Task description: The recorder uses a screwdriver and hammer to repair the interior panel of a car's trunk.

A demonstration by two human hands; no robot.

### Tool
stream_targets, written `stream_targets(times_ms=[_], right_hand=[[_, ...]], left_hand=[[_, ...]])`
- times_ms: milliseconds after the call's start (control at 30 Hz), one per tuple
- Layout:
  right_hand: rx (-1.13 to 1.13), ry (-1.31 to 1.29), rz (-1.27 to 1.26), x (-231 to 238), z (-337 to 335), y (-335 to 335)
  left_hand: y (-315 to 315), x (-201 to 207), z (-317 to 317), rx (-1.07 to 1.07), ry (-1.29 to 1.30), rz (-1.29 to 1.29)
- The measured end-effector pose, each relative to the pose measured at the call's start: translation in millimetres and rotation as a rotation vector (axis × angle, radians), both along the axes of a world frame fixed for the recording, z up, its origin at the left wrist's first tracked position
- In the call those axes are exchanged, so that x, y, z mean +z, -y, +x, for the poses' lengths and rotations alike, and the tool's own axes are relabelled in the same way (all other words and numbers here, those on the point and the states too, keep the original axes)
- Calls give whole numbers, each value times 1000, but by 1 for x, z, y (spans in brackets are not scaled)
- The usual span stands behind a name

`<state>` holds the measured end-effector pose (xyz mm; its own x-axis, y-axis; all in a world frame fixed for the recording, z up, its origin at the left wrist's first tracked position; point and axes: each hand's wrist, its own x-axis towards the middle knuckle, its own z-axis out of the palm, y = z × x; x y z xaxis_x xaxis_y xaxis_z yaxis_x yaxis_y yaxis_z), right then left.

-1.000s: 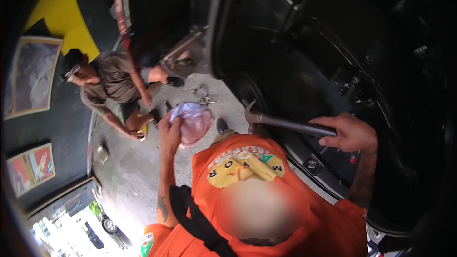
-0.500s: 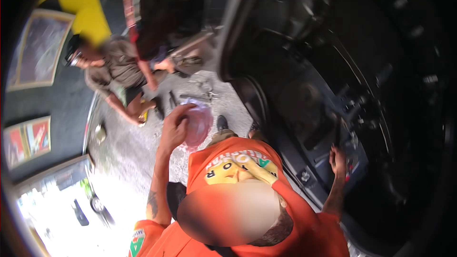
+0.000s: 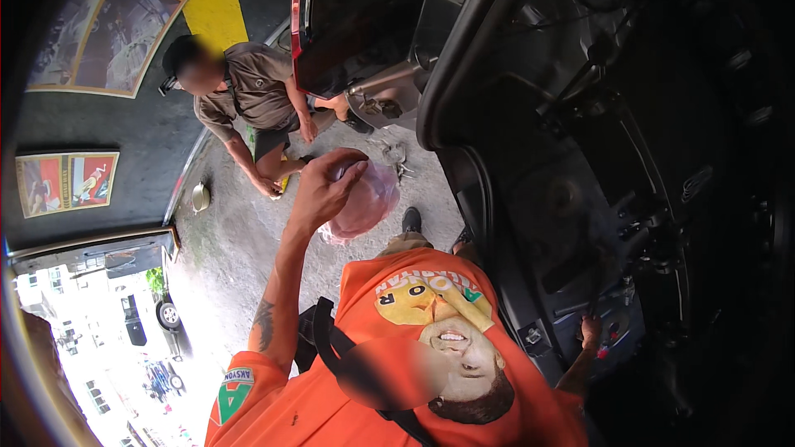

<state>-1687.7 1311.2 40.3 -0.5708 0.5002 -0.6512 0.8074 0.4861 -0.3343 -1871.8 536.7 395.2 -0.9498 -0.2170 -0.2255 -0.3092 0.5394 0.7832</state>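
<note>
My left hand (image 3: pixel 325 190) is raised over the concrete floor, its fingers curled toward the thumb. A small greyish bit shows between them, too little to name. Beyond and below that hand is a pinkish clear plastic bag (image 3: pixel 371 205); whether they touch I cannot tell. My right hand (image 3: pixel 590 329) reaches into the dark interior of an open vehicle (image 3: pixel 538 199), beside a blue tray-like surface (image 3: pixel 628 327). Its fingers look closed in shadow, below a dark, rod-like shape (image 3: pixel 595 281); what they grip is unclear.
A person (image 3: pixel 257 91) in a brown shirt crouches at the upper left, beside the red-edged vehicle panel (image 3: pixel 296 25). Several metal pieces (image 3: pixel 393 151) lie on the floor (image 3: pixel 240 240). The dark door seal (image 3: pixel 431 99) curves along my right. Framed pictures (image 3: pixel 68 182) hang on the left wall.
The view has shifted, and the scene sits further right. My left hand has risen in the picture, with its fingers more curled. The right hand appears lower, still inside the vehicle.
</note>
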Motion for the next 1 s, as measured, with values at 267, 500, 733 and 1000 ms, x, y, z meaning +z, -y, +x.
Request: stream_targets(times_ms=[267,500,733,1000], right_hand=[[50,236,194,-80,-9,-29],[169,197,262,-114,-16,-12],[723,-317,1094,-80,-70,91],[738,-1433,-230,318,-201,517]], left_hand=[[2,5,17,-9,-1,9],[-9,13,17,111,-71,-3],[-5,8,12,225,-241,-93],[-1,8,-7,146,-494,-242]])
